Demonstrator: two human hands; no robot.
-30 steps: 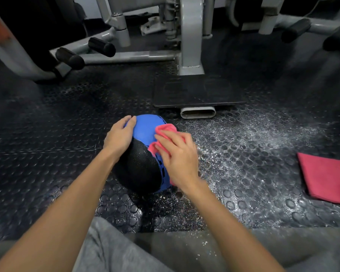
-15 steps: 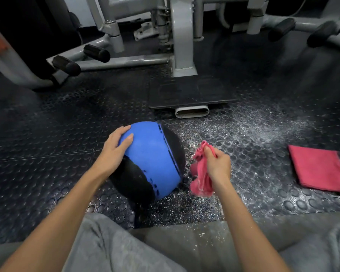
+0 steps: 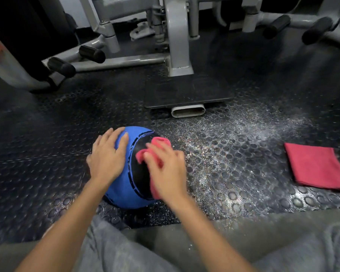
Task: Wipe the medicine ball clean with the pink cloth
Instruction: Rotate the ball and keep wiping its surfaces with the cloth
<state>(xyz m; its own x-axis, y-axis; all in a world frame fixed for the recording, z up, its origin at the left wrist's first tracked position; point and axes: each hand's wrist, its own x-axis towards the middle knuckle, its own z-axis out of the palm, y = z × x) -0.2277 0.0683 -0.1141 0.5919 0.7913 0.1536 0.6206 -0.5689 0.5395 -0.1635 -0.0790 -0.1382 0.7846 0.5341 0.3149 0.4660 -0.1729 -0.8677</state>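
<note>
A blue and black medicine ball (image 3: pixel 124 185) sits on the studded rubber floor just in front of my knees. My left hand (image 3: pixel 106 156) rests flat on its blue left side, fingers straight, steadying it. My right hand (image 3: pixel 166 171) lies over the black panel on the ball's right side and holds a bunched pink cloth (image 3: pixel 158 142) against it. The cloth sticks out beyond the fingertips and under the palm. The right hand is motion-blurred.
A second folded pink cloth (image 3: pixel 316 167) lies on the floor to the right. White dust (image 3: pixel 243 134) covers the mat right of the ball. A black footplate (image 3: pixel 188 91) and a grey machine frame (image 3: pixel 179 36) with foam rollers (image 3: pixel 91 51) stand behind.
Half a second ago my right hand held the cloth off the ball at its right. It has come back onto the ball. The ball has turned, so the black panel faces up.
</note>
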